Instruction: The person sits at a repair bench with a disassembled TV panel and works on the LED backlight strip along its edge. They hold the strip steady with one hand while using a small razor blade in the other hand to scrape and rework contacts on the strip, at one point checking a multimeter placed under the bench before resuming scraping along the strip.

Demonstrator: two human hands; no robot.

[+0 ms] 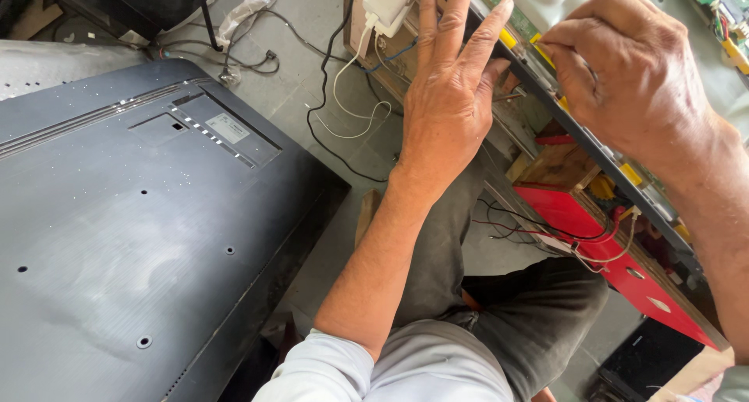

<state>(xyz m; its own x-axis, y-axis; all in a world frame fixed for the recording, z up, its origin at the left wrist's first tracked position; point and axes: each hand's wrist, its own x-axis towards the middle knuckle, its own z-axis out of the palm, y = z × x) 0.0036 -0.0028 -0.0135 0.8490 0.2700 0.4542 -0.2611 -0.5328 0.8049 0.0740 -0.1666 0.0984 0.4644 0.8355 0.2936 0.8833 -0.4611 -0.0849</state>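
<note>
**A:** Head view first: what are the two hands on?

**B:** Both are at the long dark edge of a flat display panel (pixel 593 148), which runs diagonally from the top centre towards the right. The left hand (pixel 449 98) is spread, fingers (pixel 490 29) stretched up and laid against that edge. The right hand (pixel 624 67) is curled, fingertips bunched and pinching at the edge beside small yellow tabs (pixel 544 55); what sits between them I cannot tell.

**A:** And around them?

**B:** A white power adapter with a white cord (pixel 388 4) hangs just left of the left hand. Under the panel sits a red metal case (pixel 616 258) with thin wires across it. Far left lies a big black plastic television back cover (pixel 117 238), well apart from both hands. Grey trousers (pixel 499 308) fill the bottom centre.
</note>
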